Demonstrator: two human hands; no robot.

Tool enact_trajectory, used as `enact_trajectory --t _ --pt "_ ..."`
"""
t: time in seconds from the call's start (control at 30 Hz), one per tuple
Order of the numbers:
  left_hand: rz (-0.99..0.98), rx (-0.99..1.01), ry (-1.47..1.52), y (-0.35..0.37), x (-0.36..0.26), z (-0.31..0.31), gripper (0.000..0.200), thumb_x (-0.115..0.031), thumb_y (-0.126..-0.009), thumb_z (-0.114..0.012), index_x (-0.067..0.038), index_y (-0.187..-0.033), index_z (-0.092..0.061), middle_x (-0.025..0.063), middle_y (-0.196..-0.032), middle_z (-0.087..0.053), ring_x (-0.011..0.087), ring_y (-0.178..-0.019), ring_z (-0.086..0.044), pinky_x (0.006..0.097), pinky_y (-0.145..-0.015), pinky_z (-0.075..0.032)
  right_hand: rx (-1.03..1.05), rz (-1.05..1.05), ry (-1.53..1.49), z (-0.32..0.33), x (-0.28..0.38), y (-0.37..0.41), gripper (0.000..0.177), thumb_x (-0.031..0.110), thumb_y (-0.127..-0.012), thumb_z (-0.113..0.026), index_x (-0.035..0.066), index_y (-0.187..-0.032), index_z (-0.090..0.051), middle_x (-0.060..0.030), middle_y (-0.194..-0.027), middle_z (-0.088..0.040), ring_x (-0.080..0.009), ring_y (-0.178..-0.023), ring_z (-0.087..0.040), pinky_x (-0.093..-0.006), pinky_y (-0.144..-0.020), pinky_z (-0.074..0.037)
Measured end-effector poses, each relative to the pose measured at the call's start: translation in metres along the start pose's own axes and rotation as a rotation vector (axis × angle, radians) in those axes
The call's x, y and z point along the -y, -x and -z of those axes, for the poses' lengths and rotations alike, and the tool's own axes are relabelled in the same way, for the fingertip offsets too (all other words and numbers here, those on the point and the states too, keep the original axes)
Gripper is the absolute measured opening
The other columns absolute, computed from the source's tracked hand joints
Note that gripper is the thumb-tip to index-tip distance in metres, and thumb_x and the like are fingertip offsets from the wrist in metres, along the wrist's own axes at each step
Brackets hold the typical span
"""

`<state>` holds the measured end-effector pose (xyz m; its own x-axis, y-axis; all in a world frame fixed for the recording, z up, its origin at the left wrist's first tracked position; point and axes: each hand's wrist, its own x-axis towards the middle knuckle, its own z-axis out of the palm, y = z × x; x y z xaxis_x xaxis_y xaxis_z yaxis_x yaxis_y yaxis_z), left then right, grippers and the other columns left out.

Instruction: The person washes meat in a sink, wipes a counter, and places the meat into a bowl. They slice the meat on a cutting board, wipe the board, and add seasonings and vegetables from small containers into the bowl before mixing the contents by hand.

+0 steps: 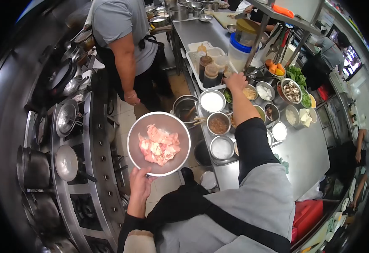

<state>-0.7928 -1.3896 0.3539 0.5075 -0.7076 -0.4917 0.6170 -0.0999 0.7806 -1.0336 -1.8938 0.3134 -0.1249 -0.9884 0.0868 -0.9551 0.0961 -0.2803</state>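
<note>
Holding bowl (174, 125), meat (159, 146) beyond left grip (141, 181)

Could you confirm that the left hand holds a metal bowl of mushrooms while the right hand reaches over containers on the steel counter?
Not quite: the head view shows raw, pinkish meat in the metal bowl that the left hand holds, not mushrooms. The right hand does reach over containers on the steel counter.

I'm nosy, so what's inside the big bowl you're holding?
Pink pieces, probably raw meat, lie heaped in the bowl. They cover its middle, so what's underneath them can't be seen.
</note>
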Motion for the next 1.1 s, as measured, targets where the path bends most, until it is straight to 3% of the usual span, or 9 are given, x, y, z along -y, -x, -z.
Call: enact_trajectory --t 0.1,0.17,0.23,0.27,0.33,0.4,0.53,0.67,1.1 --pt "0.026 0.022 -0.06 -0.042 -0.014 -0.014 0.036 -0.002 -0.088 -0.06 -0.004 -0.123 -0.053 0.0092 -0.113 -0.062 0.0238 -0.1 -0.066 0.039 -0.076 -0.059 -0.219 0.062 -0.245 0.011 -0.008 -0.012 0.062 0.043 -0.07 -0.08 0.004 -0.116 -0.065 -0.0192 -0.119 -0.063 -0.0338 -0.113 -0.059 -0.0455 -0.097 -0.045" --pt "0.005 0.082 -0.068 -0.073 -0.018 -0.029 0.037 -0.005 -0.087 -0.061 -0.003 -0.123 -0.053 0.0088 -0.114 -0.063 0.0234 -0.101 -0.065 0.0395 -0.077 -0.059 -0.306 0.201 -0.757 0.027 -0.018 -0.018 0.05 0.031 -0.075 -0.079 0.002 -0.112 -0.062 -0.0155 -0.108 -0.068 -0.0272 -0.099 -0.066 -0.0388 -0.088 -0.051" --pt "-0.015 0.155 -0.068 -0.097 -0.022 -0.046 0.036 -0.004 -0.087 -0.061 -0.003 -0.122 -0.053 0.0087 -0.114 -0.063 0.0233 -0.1 -0.065 0.0406 -0.079 -0.058 0.109 0.48 -1.274 0.063 -0.018 -0.01 0.045 0.02 -0.077 -0.075 0.002 -0.116 -0.059 -0.0097 -0.1 -0.07 -0.0176 -0.09 -0.066 -0.0302 -0.079 -0.053" --pt "-0.021 0.18 -0.074 -0.107 -0.023 -0.054 0.034 -0.003 -0.088 -0.059 -0.002 -0.121 -0.053 0.0087 -0.113 -0.063 0.0235 -0.098 -0.065 0.0415 -0.081 -0.058 0.318 0.563 -1.263 0.088 -0.01 0.006 0.044 0.015 -0.079 -0.071 0.003 -0.121 -0.06 -0.0065 -0.1 -0.069 -0.011 -0.091 -0.063 -0.0263 -0.078 -0.051" --pt "-0.041 0.24 -0.12 -0.121 -0.026 -0.069 0.032 -0.004 -0.088 -0.06 -0.003 -0.12 -0.055 0.0082 -0.111 -0.064 0.022 -0.096 -0.065 0.0419 -0.082 -0.057 0.724 0.693 -0.98 0.142 0.025 0.064 0.052 0.017 -0.075 -0.074 0.005 -0.124 -0.062 -0.0066 -0.101 -0.069 -0.0144 -0.09 -0.063 -0.028 -0.08 -0.051" --pt "-0.002 0.279 -0.167 -0.135 -0.024 -0.08 0.032 -0.005 -0.087 -0.061 -0.006 -0.118 -0.055 0.0069 -0.109 -0.064 0.0201 -0.094 -0.064 0.0409 -0.082 -0.056 0.701 1.044 -0.509 0.146 0.057 0.098 0.054 0.022 -0.072 -0.076 0.006 -0.124 -0.065 -0.0083 -0.102 -0.069 -0.0182 -0.092 -0.064 -0.0308 -0.083 -0.051" --pt "0.029 0.323 -0.13 -0.138 -0.021 -0.094 0.029 -0.005 -0.087 -0.061 -0.007 -0.115 -0.055 0.0058 -0.107 -0.064 0.0188 -0.094 -0.064 0.0387 -0.079 -0.055 0.574 1.097 -0.155 0.147 0.1 0.15 0.061 0.035 -0.07 -0.078 0.006 -0.123 -0.067 -0.0153 -0.111 -0.069 -0.0274 -0.1 -0.065 -0.0365 -0.088 -0.051" --pt "0.052 0.378 -0.133 -0.134 -0.029 -0.1 0.028 -0.005 -0.087 -0.061 -0.007 -0.114 -0.055 0.0052 -0.107 -0.064 0.0182 -0.093 -0.065 0.0374 -0.078 -0.055 0.514 1.125 -0.194 0.127 0.112 0.144 0.064 0.037 -0.069 -0.08 0.007 -0.124 -0.068 -0.0182 -0.113 -0.068 -0.0317 -0.102 -0.065 -0.0375 -0.089 -0.051" --pt "0.091 0.355 -0.094 -0.146 -0.025 -0.084 0.031 -0.005 -0.087 -0.061 -0.007 -0.117 -0.053 0.0068 -0.109 -0.064 0.0196 -0.095 -0.065 0.0388 -0.082 -0.056 0.674 0.942 -0.368 0.137 0.102 0.136 0.066 0.027 -0.07 -0.081 0.01 -0.131 -0.064 -0.0134 -0.117 -0.068 -0.0239 -0.108 -0.064 -0.0348 -0.095 -0.048"
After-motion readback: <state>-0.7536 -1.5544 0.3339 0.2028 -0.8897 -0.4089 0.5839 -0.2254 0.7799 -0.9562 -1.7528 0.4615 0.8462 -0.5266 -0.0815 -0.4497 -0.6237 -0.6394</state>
